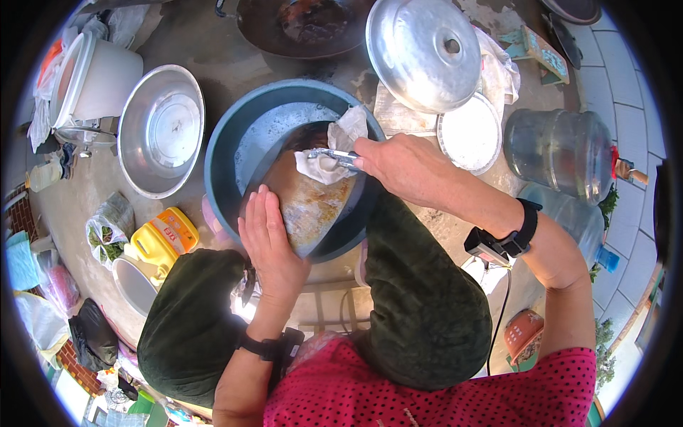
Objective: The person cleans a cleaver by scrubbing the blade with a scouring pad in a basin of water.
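Observation:
My right hand (392,163) grips a slim metal tool (344,156), perhaps tongs or a scraper. Whitish cloth or plastic (324,169) is bunched at its tip against a round metal pan (315,213). Brown and yellowish stains cover the pan, which leans at a tilt inside a blue plastic basin (220,123). Whether it is a wok or a lid I cannot tell. With fingers extended, my left hand (275,237) lies flat on the pan's near left side. Soapy water (277,124) shows at the basin's far side.
To the left stand a stainless steel basin (171,128), a yellow jug (163,240) and a white bucket (112,80). Beyond the blue basin are a dark wok (256,32) and a domed metal lid (416,58). Large clear water bottles (555,152) lie at right.

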Demonstrator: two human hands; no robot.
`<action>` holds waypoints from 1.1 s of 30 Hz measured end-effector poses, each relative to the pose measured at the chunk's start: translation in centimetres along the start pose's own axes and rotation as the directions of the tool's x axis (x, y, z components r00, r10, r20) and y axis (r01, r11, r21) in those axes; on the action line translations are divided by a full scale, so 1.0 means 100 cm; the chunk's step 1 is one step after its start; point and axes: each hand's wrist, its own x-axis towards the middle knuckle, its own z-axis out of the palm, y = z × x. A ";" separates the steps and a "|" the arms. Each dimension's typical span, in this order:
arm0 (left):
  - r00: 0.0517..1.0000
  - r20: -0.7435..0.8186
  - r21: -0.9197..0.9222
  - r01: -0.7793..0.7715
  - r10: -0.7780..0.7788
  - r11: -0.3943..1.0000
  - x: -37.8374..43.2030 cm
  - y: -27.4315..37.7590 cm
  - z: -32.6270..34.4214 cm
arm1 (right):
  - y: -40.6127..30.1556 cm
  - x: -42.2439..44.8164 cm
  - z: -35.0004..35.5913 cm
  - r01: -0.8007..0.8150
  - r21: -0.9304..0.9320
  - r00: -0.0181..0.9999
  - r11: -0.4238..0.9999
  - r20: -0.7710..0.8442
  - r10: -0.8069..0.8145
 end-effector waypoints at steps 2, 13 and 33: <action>0.999 0.018 0.007 -0.030 0.030 1.000 -0.001 0.000 0.000 | 0.012 0.000 0.002 -0.034 -0.047 0.999 0.998 -0.028 0.033; 0.996 0.056 0.029 -0.065 0.064 0.997 -0.013 -0.002 0.004 | -0.002 -0.003 0.013 0.043 -0.072 0.997 0.996 0.069 -0.038; 0.999 0.006 -0.027 0.034 -0.033 0.999 0.018 -0.003 -0.003 | -0.040 -0.015 0.010 0.153 -0.104 0.988 0.983 0.015 -0.153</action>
